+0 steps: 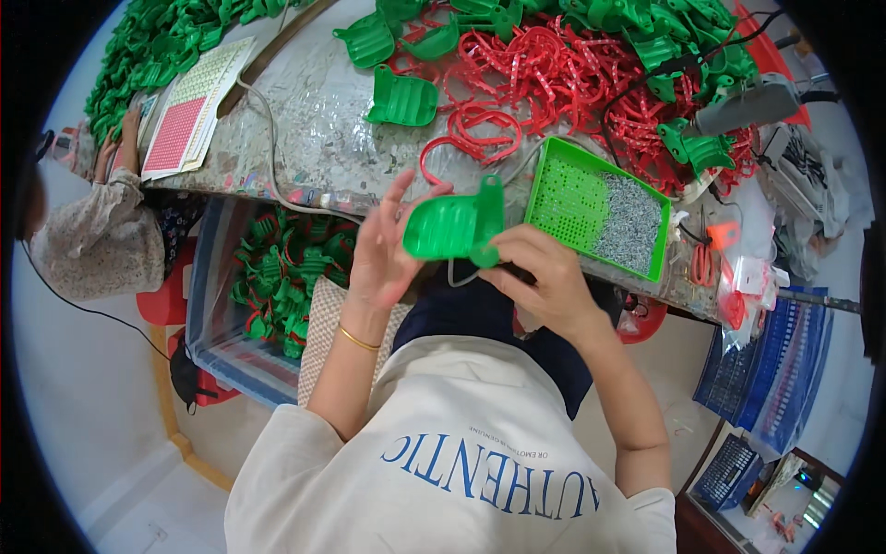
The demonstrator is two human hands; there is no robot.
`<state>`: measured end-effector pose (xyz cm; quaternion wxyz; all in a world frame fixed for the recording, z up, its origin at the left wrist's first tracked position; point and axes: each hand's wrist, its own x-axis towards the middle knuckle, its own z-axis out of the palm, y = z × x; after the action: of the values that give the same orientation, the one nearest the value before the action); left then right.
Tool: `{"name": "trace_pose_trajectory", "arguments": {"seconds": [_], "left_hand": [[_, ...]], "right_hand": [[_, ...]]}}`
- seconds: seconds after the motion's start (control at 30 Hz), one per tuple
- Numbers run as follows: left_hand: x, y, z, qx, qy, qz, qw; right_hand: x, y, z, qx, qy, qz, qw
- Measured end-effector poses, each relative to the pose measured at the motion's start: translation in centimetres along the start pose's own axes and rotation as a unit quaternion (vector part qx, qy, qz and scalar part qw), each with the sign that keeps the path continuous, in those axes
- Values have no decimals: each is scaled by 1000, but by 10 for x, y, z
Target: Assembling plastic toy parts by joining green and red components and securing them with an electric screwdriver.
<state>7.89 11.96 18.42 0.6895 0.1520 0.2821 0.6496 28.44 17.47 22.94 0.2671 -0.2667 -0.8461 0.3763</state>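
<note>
A curved, ribbed green plastic piece (445, 227) with small round lugs is held in front of me, above my lap at the table's near edge. My right hand (546, 282) pinches its lower right lug between thumb and fingers. At the piece's left end is my left hand (380, 242), upright, with its fingers spread and partly behind the piece; its thumb is mostly hidden. Just right of the piece, a green tray (546, 196) holds many small silvery metal parts (629, 223). Looped red straps (480, 134) lie beyond it.
More green pieces (404, 97) and a heap of red straps (554, 74) cover the table's far side. A lined bin (208, 319) of green pieces with red straps stands left. Printed sheets (198, 106) and another person's sleeve (97, 231) are far left. A cable (269, 138) crosses the table.
</note>
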Motion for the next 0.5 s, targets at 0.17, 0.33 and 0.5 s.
{"name": "trace_pose_trajectory", "arguments": {"seconds": [0.17, 0.33, 0.5], "left_hand": [[-6, -33, -4, -121, -60, 73, 988], [1, -30, -11, -179, 2, 99, 979], [0, -12, -32, -225, 60, 78, 969]], "right_hand": [[9, -8, 44, 5, 105, 47, 993], [30, -12, 59, -49, 28, -18, 998], [66, -10, 31, 102, -19, 67, 992]]}}
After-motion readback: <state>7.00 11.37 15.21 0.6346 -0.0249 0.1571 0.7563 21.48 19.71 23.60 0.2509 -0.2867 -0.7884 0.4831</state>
